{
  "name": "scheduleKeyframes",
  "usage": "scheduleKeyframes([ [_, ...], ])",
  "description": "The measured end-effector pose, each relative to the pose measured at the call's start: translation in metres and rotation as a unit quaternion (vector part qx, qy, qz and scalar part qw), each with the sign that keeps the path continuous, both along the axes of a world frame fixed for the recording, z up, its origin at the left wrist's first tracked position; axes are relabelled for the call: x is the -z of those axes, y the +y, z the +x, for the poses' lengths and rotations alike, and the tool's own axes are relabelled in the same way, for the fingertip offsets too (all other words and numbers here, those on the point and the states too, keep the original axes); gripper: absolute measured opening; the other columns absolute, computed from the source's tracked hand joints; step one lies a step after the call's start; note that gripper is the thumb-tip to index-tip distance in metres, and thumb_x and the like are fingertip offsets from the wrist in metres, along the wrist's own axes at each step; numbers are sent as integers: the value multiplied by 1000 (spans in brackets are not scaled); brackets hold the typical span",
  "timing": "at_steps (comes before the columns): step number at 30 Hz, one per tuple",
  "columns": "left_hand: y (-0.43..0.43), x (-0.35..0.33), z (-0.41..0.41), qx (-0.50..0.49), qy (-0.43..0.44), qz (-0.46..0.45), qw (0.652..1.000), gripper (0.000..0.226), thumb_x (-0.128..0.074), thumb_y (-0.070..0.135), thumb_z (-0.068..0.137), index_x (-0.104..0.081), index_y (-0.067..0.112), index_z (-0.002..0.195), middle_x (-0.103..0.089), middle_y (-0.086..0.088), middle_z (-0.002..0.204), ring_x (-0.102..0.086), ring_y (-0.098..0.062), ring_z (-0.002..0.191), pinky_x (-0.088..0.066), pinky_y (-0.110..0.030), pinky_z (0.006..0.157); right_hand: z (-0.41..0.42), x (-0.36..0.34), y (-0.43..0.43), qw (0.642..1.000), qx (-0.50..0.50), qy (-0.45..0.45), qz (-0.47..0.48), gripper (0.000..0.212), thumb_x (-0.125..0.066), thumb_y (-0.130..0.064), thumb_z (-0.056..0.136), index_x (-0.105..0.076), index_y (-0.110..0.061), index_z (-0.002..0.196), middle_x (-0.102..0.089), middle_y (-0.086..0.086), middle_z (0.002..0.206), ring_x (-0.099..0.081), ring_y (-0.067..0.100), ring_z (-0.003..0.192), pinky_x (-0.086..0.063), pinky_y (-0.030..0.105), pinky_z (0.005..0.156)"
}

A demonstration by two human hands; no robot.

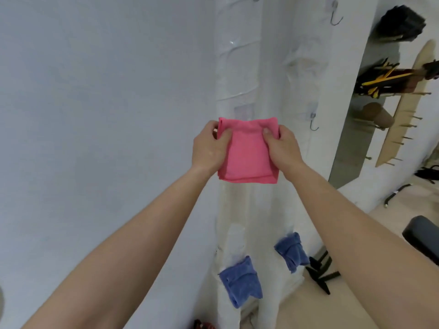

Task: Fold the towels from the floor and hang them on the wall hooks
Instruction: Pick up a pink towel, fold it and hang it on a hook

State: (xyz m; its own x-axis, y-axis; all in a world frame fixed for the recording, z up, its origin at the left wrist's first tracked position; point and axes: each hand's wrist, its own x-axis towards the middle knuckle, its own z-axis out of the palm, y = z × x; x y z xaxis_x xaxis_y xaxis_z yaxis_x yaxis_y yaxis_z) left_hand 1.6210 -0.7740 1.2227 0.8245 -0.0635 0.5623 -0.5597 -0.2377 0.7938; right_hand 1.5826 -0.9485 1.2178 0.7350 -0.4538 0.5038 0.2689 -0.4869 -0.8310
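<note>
Near the wall hook (313,122), ur left hand (210,148) & right hand (282,148) pinch the pink towel (247,153) at top corners; prob soft + light, hold there.

Bare all the way from wrist to the lower edge of view: left forearm (133,233) and right forearm (356,222), smooth, broadening toward the camera. Bare as well: left hand (209,148) and right hand (283,148). Short, plain nail on the right thumb (266,131).
</note>
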Motion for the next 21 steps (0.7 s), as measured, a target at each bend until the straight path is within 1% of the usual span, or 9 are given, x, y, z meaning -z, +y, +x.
scheduleKeyframes([
  [2, -12, -18, 15, -7, 6, -5, 1000, 12, -64, 31, 90, -67, 21, 97, -64, 11, 80, -62, -12, 76, -53, -33, 74, 21, -19, -20, 1000, -24, -3, 8, 23, -54, -35, 96, -65, -16, 105, -69, 4, 102, -64, 20, 92, -51, 41, 86],
  [4, -21, -27, 27, -4, 23, -13, 1000, 13, -65, 31, 86, -69, 23, 94, -68, 7, 83, -68, -19, 83, -59, -45, 78, 40, -31, -39, 998, -57, 7, 11, 22, -57, -32, 95, -66, -15, 106, -70, 5, 103, -63, 18, 89, -52, 40, 84],
  [6, -27, -29, 35, 1, 41, -23, 999, 15, -66, 33, 83, -69, 24, 94, -70, 2, 87, -70, -23, 87, -61, -50, 76, 56, -37, -54, 994, -102, 24, 9, 21, -61, -26, 94, -66, -14, 111, -69, 5, 103, -63, 17, 90, -52, 37, 81],
  [8, -29, -24, 43, -6, 50, -27, 998, 19, -67, 35, 81, -68, 23, 96, -70, -2, 92, -71, -25, 89, -62, -50, 73, 67, -33, -67, 987, -153, 40, 18, 24, -65, -18, 94, -64, -13, 118, -67, 5, 103, -63, 16, 88, -54, 31, 75],
  [10, -29, -15, 49, -10, 65, -38, 997, 22, -71, 30, 84, -65, 18, 102, -66, -5, 93, -69, -25, 85, -63, -49, 68, 76, -25, -75, 976, -207, 59, 38, 30, -66, -11, 93, -62, -11, 122, -66, 7, 105, -64, 15, 88, -56, 28, 72],
  [13, -28, 1, 54, 16, 106, -61, 992, 22, -71, 17, 91, -63, 8, 110, -63, -8, 90, -66, -20, 75, -60, -32, 58, 87, -11, -82, 962, -255, 72, 62, 32, -67, -7, 92, -62, -9, 124, -67, 9, 107, -66, 17, 90, -60, 30, 75],
  [15, -27, 11, 55, 26, 130, -71, 989, 21, -70, 14, 92, -63, 5, 110, -64, -5, 85, -68, -15, 67, -57, -25, 56, 93, 2, -85, 956, -270, 83, 78, 33, -68, -7, 92, -62, -10, 124, -68, 9, 106, -67, 18, 90, -59, 30, 72],
  [17, -27, 25, 55, 33, 157, -81, 984, 21, -70, 12, 92, -64, 3, 109, -65, -4, 81, -68, -11, 62, -57, -24, 57, 96, 20, -88, 948, -285, 106, 94, 32, -68, -8, 92, -63, -10, 123, -69, 10, 104, -67, 20, 89, -58, 30, 69],
  [21, -29, 51, 45, 59, 221, -88, 969, 18, -74, 17, 89, -66, 6, 102, -69, 1, 71, -67, -19, 65, -59, -27, 62, 91, 52, -85, 926, -319, 138, 149, 20, -67, -10, 92, -68, -17, 111, -72, 3, 92, -69, 15, 75, -56, 25, 61],
])
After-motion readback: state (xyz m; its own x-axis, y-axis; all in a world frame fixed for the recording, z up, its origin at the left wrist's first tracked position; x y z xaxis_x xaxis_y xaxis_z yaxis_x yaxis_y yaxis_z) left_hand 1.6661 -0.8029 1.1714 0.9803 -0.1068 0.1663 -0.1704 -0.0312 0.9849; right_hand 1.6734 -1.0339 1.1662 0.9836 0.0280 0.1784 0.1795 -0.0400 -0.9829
